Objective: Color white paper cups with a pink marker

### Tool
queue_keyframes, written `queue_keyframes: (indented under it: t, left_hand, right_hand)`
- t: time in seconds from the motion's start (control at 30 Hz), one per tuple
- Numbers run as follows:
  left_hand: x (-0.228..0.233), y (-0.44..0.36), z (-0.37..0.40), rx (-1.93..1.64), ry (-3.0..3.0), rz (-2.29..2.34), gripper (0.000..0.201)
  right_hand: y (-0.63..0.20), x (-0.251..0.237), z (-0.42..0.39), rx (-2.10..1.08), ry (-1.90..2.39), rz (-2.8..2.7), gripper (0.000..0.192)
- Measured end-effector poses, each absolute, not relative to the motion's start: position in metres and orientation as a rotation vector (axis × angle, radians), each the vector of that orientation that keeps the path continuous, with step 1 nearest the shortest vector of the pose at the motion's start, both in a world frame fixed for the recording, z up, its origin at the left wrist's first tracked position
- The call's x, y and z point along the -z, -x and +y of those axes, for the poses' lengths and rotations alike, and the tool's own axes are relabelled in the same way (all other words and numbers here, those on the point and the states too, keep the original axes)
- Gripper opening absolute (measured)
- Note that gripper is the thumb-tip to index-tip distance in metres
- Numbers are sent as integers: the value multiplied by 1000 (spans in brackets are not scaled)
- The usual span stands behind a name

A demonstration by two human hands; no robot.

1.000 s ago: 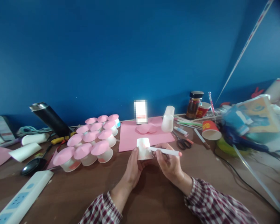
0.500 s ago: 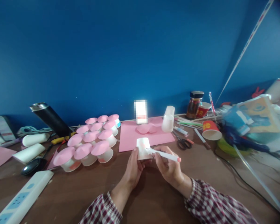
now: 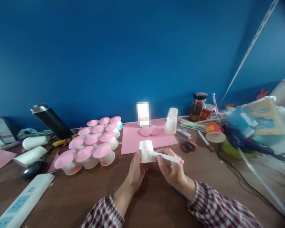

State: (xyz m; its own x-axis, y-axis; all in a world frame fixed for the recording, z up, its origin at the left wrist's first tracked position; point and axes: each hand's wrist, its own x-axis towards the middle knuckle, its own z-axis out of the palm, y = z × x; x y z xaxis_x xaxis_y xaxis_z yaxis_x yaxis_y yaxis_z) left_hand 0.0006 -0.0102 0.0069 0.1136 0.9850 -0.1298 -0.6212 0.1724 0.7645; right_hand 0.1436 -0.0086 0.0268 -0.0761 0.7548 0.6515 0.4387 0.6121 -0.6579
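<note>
My left hand grips a white paper cup turned upside down, with a faint pinkish mark on its side. Between the fingers of my right hand is a white marker pen with a pink end, its tip at the cup's wall. Just behind the cup lie pink paper sheets with pink rounded paper pieces on top. To the left stand several upturned cups wearing pink paper cones.
Scissors, a red paper cup, another marker and a lidded jar lie or stand on the right. Two white cups are behind. At left are a black flask, a power strip and loose white cups.
Both hands stay nearly in place. The cup and the marker against it have shifted very slightly.
</note>
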Motion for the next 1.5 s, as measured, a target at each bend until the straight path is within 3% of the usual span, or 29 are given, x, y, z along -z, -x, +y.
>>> queue_keyframes:
  t: [1.5]
  left_hand:
    - [-13,-2,-11,-1325,-590,749,46]
  right_hand:
    - [-146,-18,-3,-409,1022,-1704,7]
